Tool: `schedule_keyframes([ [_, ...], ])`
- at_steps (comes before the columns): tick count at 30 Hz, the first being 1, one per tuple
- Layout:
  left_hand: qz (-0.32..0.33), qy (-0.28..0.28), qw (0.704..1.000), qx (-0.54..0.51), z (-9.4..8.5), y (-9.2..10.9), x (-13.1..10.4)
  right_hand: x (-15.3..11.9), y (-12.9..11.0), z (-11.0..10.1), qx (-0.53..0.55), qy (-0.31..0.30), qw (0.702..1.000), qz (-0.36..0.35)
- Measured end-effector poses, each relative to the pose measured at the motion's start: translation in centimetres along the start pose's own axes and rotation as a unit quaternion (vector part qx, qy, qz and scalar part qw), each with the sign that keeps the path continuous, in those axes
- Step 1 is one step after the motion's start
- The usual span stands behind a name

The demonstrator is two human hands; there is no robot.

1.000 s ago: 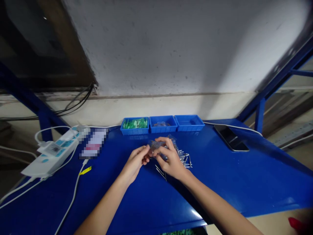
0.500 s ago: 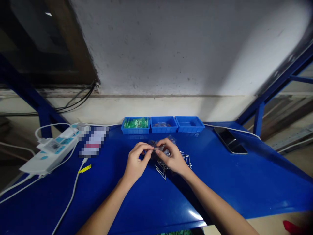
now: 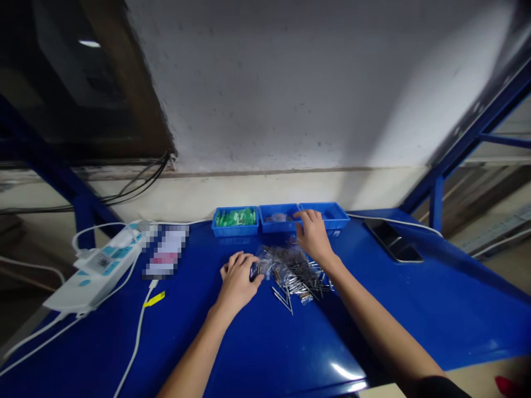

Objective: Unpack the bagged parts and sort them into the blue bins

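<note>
My left hand (image 3: 240, 278) rests low over the blue table, its fingers curled around a small clear plastic bag (image 3: 256, 268) at the left edge of the pile. Beside it lies a heap of clear bags and thin silvery metal pins (image 3: 296, 284). Farther out, my right hand (image 3: 314, 235) reaches over the near rim between the middle blue bin (image 3: 279, 225) and the right blue bin (image 3: 338, 221). Its fingers are bent and apart, with nothing visible between them. Inside the middle bin some small clear bags (image 3: 276, 218) show.
A left blue bin (image 3: 236, 232) holds green packets. On the right lies a black phone (image 3: 394, 240). To the left are a white power strip (image 3: 83, 287), a pixelated phone-like item (image 3: 168, 249) and a white cable (image 3: 135, 331) with a yellow tag. A wall stands behind.
My hands were together over the heap, fingers pinching a clear bag. They have separated: the right moved forward to the bins, the left dropped to the heap's left side. The view shifted slightly.
</note>
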State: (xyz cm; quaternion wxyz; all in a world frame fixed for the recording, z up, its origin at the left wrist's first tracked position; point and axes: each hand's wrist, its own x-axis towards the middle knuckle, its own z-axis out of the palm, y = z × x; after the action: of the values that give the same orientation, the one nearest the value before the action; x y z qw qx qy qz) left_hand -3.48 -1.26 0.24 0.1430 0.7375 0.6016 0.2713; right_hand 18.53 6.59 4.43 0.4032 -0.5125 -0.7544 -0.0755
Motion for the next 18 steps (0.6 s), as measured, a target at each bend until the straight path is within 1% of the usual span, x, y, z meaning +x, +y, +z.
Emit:
schedule_keyframes([
  [1, -0.007, 0.004, 1.000, -0.021, -0.1, 0.0, 0.1, -0.9, 0.3, 0.6, 0.004, -0.019, 1.000, 0.016],
  [3, -0.023, 0.013, 0.996, -0.089, -0.2, 0.1, 0.4, -2.8, 0.4, 1.2, 0.040, -0.034, 0.998, 0.042],
  [6, -0.037, 0.024, 0.979, -0.198, -0.3, 0.4, 0.8, -4.6, -0.7, 1.2, 0.127, -0.054, 0.989, 0.054],
  [8, -0.040, 0.025, 0.967, -0.250, -0.3, 0.7, 0.9, -4.8, -1.7, 1.0, 0.174, -0.072, 0.981, 0.053],
  [11, -0.046, 0.014, 0.945, -0.323, -0.4, 1.0, 0.9, -4.7, -3.0, 0.7, 0.214, -0.088, 0.972, 0.051],
  [15, -0.046, 0.006, 0.914, -0.404, -0.7, 1.1, 0.8, -4.9, -3.9, 0.6, 0.257, -0.104, 0.960, 0.042],
  [17, -0.028, 0.023, 0.910, -0.414, -0.8, 1.2, 0.7, -5.1, -4.3, 0.6, 0.287, -0.097, 0.951, 0.066],
  [18, -0.017, 0.037, 0.911, -0.411, -0.9, 1.2, 0.7, -5.2, -4.6, 0.6, 0.305, -0.094, 0.943, 0.092],
])
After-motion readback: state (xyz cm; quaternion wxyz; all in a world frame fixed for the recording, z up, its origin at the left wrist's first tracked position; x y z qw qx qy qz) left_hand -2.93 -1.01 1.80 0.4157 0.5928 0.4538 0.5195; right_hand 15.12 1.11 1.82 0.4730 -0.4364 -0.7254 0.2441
